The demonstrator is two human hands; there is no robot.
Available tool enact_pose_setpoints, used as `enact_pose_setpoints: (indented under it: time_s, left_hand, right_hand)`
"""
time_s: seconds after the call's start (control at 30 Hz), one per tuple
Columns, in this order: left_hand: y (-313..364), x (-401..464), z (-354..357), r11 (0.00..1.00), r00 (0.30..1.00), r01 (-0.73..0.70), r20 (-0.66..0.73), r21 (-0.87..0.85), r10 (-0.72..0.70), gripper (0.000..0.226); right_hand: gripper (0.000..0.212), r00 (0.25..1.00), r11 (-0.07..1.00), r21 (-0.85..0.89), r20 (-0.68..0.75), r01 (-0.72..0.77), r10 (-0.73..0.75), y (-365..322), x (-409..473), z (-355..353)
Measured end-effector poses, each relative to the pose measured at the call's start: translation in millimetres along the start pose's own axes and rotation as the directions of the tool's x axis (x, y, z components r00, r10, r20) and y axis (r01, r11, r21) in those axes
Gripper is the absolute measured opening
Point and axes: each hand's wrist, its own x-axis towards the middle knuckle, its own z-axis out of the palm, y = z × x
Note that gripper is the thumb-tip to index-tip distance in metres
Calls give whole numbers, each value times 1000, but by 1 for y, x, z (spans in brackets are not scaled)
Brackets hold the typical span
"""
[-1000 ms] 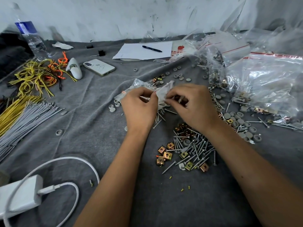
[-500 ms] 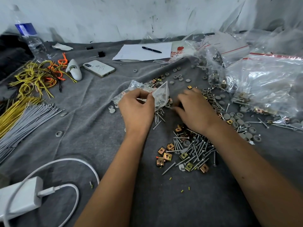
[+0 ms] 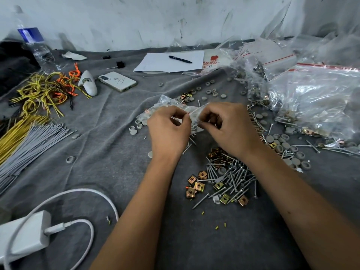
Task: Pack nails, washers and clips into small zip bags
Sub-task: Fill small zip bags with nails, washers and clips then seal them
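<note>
Head view: two hands meet just beyond the nail pile (image 3: 229,178) on the grey cloth (image 3: 109,149). The left hand (image 3: 169,131) and right hand (image 3: 229,129) each pinch one small clear zip bag (image 3: 191,114), crumpled, red-striped, with grey washers inside. About eight brass clips (image 3: 196,187) ring the pile; washers (image 3: 280,141) are too many to count. One phone (image 3: 117,81) lies far left of the pile

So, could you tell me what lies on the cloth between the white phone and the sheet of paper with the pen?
In the head view, only bare grey cloth lies between the phone and the paper; a small black clip sits just beyond that stretch.
</note>
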Motion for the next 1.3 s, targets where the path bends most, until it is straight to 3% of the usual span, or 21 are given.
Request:
enact_pose_setpoints:
  time_s: [0.1, 0.23, 0.53, 0.6, 0.73, 0.93, 1.03, 1.17, 1.23, 1.3]
  left_hand:
    - [2, 0, 0, 999, 1000, 20, -11, -32, -21, 13]
    - [3, 0, -3, 995, 997, 57, -46, -81, -61, 15]
    - [5, 1, -7, 985, 980, 113, -148, -127, -131, 20]
    - [5, 2, -8, 984, 976, 115, -169, -134, -137, 20]
    - [5, 2, -8, 982, 966, 126, -207, -143, -154, 16]
    - [6, 2, -9, 975, 957, 154, -220, -162, -188, 14]
    - [5, 2, -10, 971, 948, 177, -238, -164, -213, 12]
    - [4, 2, -9, 978, 962, 151, -206, -143, -178, 16]
    - [3, 2, -7, 988, 983, 123, -127, -97, -134, 18]
    - [3, 1, -4, 995, 994, 88, -66, -47, -91, 16]
  right_hand:
    - [12, 998, 1000, 4, -62, 3, -2, -1, -1, 3]
    - [15, 998, 999, -15, -21, 51, -52, -2, -1, 5]
    - [8, 981, 998, -21, -186, 54, -57, -8, -1, 5]
    - [13, 993, 999, -21, -114, 42, -44, -9, -2, 7]
    - [30, 968, 974, -226, 245, 7, 50, -5, -5, 14]
    - [16, 934, 965, -259, 331, -44, 131, -5, -5, 14]
    - [12, 953, 968, -237, 264, -82, 145, -4, -4, 14]
    - [5, 987, 985, -49, -4, -163, 163, -5, 0, 8]
    - [5, 987, 994, 8, -116, -111, 111, -5, 0, 4]
    - [6, 993, 999, 28, -114, -40, 43, -5, 0, 2]
